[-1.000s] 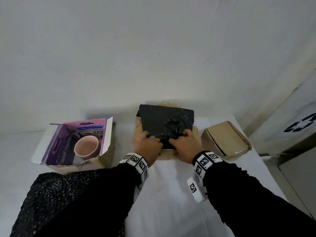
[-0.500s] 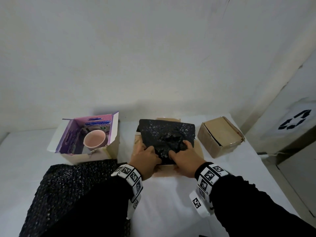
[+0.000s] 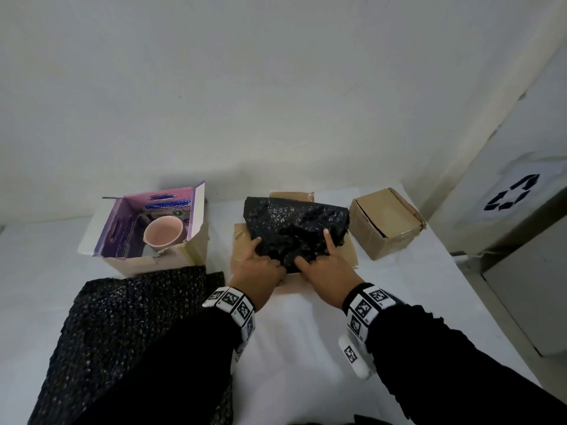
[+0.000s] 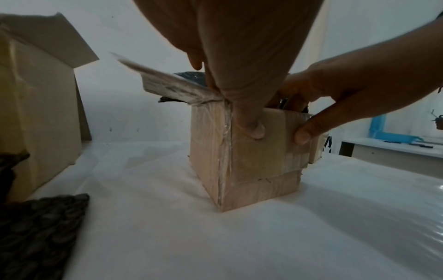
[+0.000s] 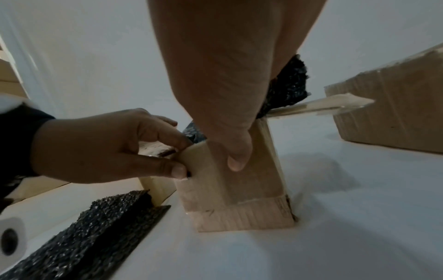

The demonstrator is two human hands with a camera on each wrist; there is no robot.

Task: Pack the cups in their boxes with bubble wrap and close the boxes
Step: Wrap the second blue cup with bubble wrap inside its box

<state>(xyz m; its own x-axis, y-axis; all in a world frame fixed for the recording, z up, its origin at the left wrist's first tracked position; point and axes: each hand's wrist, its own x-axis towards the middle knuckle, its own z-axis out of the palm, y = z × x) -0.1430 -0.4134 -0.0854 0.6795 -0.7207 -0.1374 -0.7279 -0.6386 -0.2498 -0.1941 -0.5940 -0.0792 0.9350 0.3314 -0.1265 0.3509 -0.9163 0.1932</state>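
Observation:
A black bubble wrap sheet (image 3: 294, 225) lies over the open top of the middle brown box (image 3: 239, 243), dented in its centre. What is inside that box is hidden. My left hand (image 3: 260, 259) and right hand (image 3: 319, 259) pinch the wrap's near edge against the box's near wall (image 4: 261, 157). The thumbs press the cardboard outside and the fingers curl over the rim onto the wrap. The left thumb (image 4: 251, 130) and right thumb (image 5: 236, 161) show this close up. A pink cup (image 3: 164, 234) stands bare in the purple-lined open box (image 3: 122, 228) at the left.
A closed brown box (image 3: 386, 222) sits right of the middle box, with its side flap (image 5: 318, 106) reaching toward it. A large black bubble wrap sheet (image 3: 129, 317) lies at the near left. The white table's right edge (image 3: 478, 296) drops off beside a grey cabinet.
The wrap went from lying flat on the box to sagging and crumpling into its middle. Both hands stayed at the near edge, with the index fingers now stretched out over the wrap.

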